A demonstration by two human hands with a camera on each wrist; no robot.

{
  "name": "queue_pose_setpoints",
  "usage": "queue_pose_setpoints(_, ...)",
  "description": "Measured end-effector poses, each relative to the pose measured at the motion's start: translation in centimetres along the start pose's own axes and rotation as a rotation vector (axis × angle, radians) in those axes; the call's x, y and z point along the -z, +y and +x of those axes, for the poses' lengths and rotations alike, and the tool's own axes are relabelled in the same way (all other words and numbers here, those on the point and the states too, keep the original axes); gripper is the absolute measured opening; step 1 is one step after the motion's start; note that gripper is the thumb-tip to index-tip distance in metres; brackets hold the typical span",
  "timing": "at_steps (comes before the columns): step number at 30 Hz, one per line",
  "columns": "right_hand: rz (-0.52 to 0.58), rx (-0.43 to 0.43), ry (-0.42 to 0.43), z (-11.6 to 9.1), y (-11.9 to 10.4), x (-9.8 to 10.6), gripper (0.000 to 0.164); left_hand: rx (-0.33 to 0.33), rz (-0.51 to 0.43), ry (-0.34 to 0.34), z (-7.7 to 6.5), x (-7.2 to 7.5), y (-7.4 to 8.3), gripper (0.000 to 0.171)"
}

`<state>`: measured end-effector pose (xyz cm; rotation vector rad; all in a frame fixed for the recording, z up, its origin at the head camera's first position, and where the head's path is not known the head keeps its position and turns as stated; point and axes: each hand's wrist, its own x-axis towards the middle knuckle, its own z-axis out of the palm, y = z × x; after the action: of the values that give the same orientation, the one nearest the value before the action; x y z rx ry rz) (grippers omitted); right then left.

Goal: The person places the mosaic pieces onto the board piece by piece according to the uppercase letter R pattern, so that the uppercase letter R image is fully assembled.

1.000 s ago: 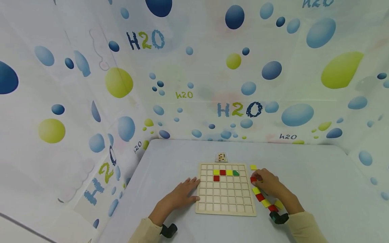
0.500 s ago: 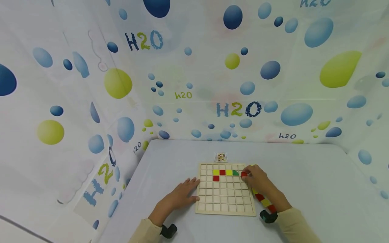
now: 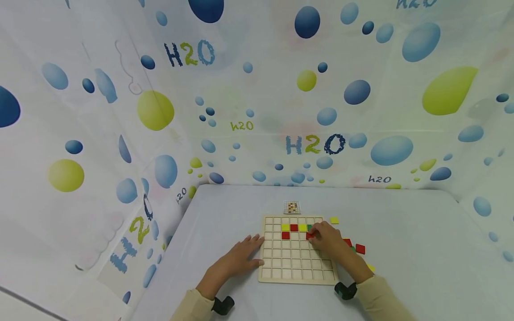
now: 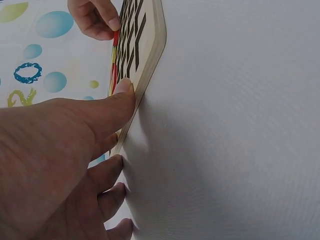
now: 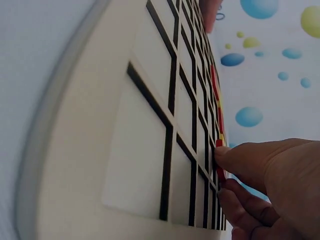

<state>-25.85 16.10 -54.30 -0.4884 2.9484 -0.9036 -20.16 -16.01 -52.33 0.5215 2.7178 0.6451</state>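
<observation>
A wooden grid board (image 3: 297,277) lies on the table. Yellow, red and green tiles fill part of its second row, and one red tile (image 3: 285,235) sits below the yellow one at the left. My right hand (image 3: 328,240) pinches another red tile (image 3: 309,236) between thumb and fingers, just below the green tile (image 3: 309,227). The right wrist view shows that pinched tile (image 5: 220,167) at the grid's surface. My left hand (image 3: 240,257) rests at the board's left edge, fingers spread; in the left wrist view its thumb (image 4: 122,97) touches the rim.
A small pattern card (image 3: 292,207) lies behind the board. Right of the board are loose tiles: a yellow one (image 3: 334,220), a red one (image 3: 360,249) and several others partly hidden under the right forearm. A printed curtain (image 3: 257,89) stands behind the table.
My right hand has carried the red tile from the loose pieces at the right, leftward over the board's edge, to a cell under the green tile. The left hand has stayed put.
</observation>
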Motion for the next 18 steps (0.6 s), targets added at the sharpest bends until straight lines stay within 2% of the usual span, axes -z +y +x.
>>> queue_pose_setpoints(6,-0.024,-0.002,-0.014,-0.2,-0.2,0.4,0.012,0.001,-0.002,-0.004,0.2,-0.2,-0.1,0.075)
queue_pose_setpoints(12,-0.032,-0.064,-0.027,-0.4,-0.1,1.3,0.011,-0.002,0.001,-0.007,0.3,-0.4,-0.3,0.075)
queue_pose_setpoints(18,-0.055,-0.013,-0.049,-0.2,0.0,1.2,0.008,0.000,0.003,-0.004,0.2,-0.3,-0.4,0.075)
